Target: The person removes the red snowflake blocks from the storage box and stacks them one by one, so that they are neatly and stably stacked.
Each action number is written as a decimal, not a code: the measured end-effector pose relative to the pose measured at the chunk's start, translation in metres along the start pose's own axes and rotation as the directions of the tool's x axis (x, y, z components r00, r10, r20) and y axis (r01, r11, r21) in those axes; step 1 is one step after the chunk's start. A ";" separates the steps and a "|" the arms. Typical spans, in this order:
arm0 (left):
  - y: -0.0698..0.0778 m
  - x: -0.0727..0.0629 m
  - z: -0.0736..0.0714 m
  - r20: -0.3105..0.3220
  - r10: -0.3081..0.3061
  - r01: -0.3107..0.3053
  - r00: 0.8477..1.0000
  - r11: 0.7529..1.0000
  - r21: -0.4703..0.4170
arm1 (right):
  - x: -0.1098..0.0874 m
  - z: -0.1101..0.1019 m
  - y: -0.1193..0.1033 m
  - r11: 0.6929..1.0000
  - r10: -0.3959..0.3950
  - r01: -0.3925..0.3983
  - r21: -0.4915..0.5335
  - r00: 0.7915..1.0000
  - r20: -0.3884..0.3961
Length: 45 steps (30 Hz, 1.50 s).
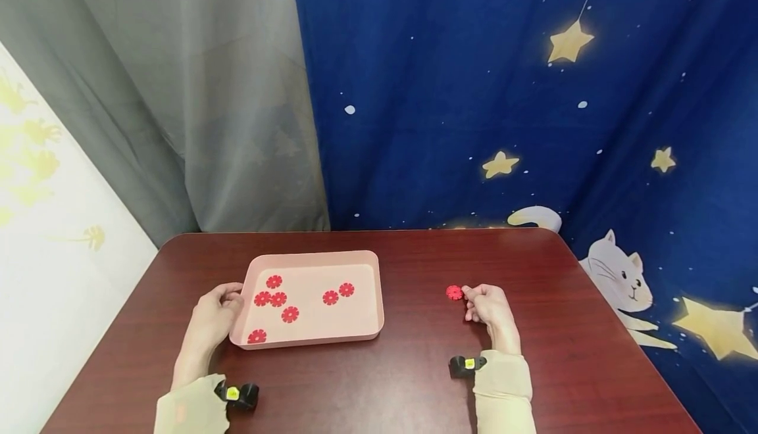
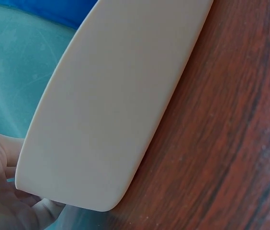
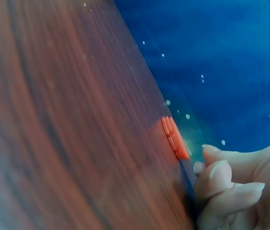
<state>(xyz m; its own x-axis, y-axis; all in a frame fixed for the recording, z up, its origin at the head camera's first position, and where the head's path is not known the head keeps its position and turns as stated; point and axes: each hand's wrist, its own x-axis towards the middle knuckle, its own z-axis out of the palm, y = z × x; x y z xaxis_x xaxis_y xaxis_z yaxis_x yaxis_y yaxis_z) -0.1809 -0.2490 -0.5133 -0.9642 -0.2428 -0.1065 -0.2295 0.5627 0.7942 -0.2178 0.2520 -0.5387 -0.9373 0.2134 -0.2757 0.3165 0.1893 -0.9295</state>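
Note:
A pale pink tray [image 1: 316, 340] stands on the dark red-brown table, with several red notched discs [image 1: 290, 314] lying on its floor. My left hand [image 1: 214, 315] rests at the tray's left end, fingers at the rim. In the left wrist view, the tray's pale outer wall [image 2: 111, 105] covers part of those fingers. Right of the tray is a single red notched disc [image 1: 454, 292]. My right hand [image 1: 488, 306] is just right of it, fingers loosely bent and fingertips at its edge. The right wrist view has a small gap between the disc [image 3: 174, 138] and these fingertips.
The wooden table [image 1: 414, 388] ends at a far edge, where a grey curtain [image 1: 249, 92] and a blue starry curtain [image 1: 426, 92] hang. Black wrist cameras [image 1: 466, 366] are strapped at both cuffs. A white patterned surface [image 1: 53, 256] borders the table's left side.

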 end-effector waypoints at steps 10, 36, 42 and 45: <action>0.002 -0.001 -0.002 0.005 0.011 -0.011 1.000 1.000 -0.003 | -0.009 0.004 -0.011 0.999 -0.025 0.024 0.020 1.000 0.007; 0.003 -0.003 -0.002 0.012 0.002 -0.002 1.000 1.000 -0.010 | -0.053 0.055 -0.066 0.929 -0.350 0.363 -0.076 0.925 0.149; 0.000 -0.003 -0.002 0.004 -0.002 0.002 1.000 1.000 -0.002 | -0.060 0.083 -0.074 0.881 -0.435 0.463 -0.102 0.874 0.217; -0.001 -0.001 -0.002 0.004 0.005 -0.005 1.000 1.000 -0.002 | -0.062 0.098 -0.076 0.864 -0.459 0.495 -0.094 0.850 0.258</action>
<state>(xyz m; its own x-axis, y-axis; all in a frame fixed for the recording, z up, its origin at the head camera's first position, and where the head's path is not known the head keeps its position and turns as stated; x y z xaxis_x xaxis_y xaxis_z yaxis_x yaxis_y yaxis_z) -0.1791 -0.2511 -0.5124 -0.9658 -0.2369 -0.1055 -0.2248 0.5625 0.7956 -0.1985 0.1307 -0.4747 -0.9798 -0.1529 0.1286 -0.1763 0.3592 -0.9164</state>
